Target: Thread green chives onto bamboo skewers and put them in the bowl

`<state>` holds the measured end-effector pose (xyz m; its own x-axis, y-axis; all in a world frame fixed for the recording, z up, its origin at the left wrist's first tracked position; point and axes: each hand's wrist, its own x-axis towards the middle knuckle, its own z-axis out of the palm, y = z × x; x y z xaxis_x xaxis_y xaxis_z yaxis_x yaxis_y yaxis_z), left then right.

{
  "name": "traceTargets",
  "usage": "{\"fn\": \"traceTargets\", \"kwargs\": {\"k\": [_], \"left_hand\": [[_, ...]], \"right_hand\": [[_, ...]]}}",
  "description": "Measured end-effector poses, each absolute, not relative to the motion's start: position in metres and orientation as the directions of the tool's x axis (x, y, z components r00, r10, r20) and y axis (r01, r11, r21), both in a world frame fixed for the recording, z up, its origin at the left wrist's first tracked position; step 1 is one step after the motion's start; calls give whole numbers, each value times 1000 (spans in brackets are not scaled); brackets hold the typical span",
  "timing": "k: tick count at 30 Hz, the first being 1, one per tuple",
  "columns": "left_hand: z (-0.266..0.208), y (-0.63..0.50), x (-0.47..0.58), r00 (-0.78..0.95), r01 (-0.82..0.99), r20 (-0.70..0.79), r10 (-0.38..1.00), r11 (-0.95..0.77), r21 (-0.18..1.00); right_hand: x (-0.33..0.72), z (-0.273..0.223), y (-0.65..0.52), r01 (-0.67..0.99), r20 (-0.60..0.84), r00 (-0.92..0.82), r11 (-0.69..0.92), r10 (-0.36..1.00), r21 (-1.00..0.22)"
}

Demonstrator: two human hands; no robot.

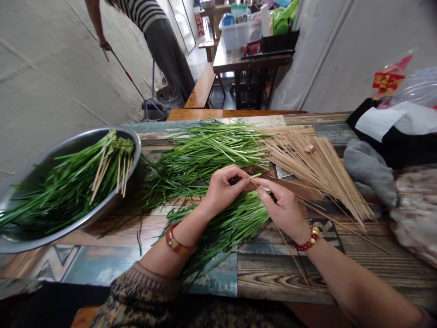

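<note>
Over the table, my left hand pinches a green chive stalk between thumb and fingertips. My right hand is closed on a thin bamboo skewer, whose long end slants down toward the table's near edge. The fingertips of both hands nearly meet at the chive's cut end; whether the skewer's tip pierces it is too small to tell. Beneath my hands lies one heap of chives, with a larger chive pile behind. Loose bamboo skewers fan out to the right.
At left, a metal basin holds chives threaded on skewers. Grey and pale plastic bags sit at the right edge. Beyond the table are a bench, another table with containers, and a standing person gripping a long handle.
</note>
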<state>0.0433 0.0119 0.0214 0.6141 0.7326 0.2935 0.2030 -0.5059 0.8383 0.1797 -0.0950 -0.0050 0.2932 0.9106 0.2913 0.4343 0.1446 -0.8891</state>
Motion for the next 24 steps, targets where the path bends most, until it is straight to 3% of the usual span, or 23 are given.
{"fn": "traceTargets", "kwargs": {"k": [10,24], "left_hand": [[21,10,44,634,190,318,705,-540,820],[18,11,42,601,152,96,793,-231,961]], "right_hand": [[181,-10,-95,489,307,306,128,901,-863],[180,-3,-95,459,309,286,154,907,-875]]}}
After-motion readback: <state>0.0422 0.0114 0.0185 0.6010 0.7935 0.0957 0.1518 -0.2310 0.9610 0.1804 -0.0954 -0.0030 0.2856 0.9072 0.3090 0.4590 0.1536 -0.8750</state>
